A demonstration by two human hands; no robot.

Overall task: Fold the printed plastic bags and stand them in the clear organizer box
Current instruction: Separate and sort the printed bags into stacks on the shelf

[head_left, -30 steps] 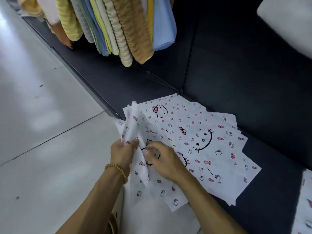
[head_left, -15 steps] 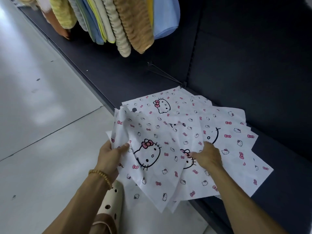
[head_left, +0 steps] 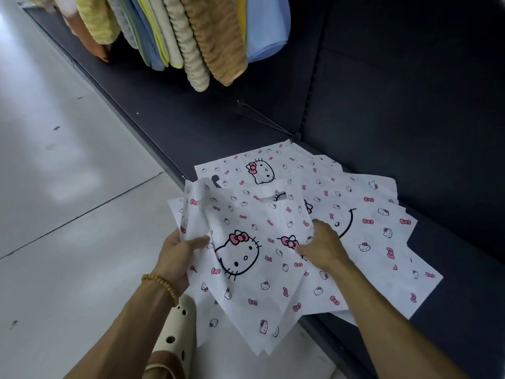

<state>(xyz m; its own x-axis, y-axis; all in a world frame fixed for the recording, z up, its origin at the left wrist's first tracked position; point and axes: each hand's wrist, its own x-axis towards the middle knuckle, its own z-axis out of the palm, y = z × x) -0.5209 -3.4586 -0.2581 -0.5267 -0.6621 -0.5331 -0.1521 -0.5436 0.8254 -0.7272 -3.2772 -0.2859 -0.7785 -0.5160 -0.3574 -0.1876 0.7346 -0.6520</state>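
Bare forearms, beaded bracelet (head_left: pixel 161 285) — cream perforated clog (head_left: pixel 175 332)

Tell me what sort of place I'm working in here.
Probably a shop aisle. Towels hang in a row above a dark display shelf, printed plastic bags lie fanned on its base, and the floor is pale tile. Both hands grip one bag.

The printed plastic bags (head_left: pixel 355 222) were white, dotted all over with pink bows and small black-outlined cat faces, and the top bag (head_left: pixel 254 258) carried one big black-lined cat face with a pink bow. Above the bags hung towels (head_left: pixel 191 36) in tan, cream, yellow and pale blue against a dark navy shelf (head_left: pixel 410 105). Left of the bags the floor (head_left: pixel 68 187) was pale grey, and a bracelet (head_left: pixel 161 285) of honey-brown beads ringed one wrist.
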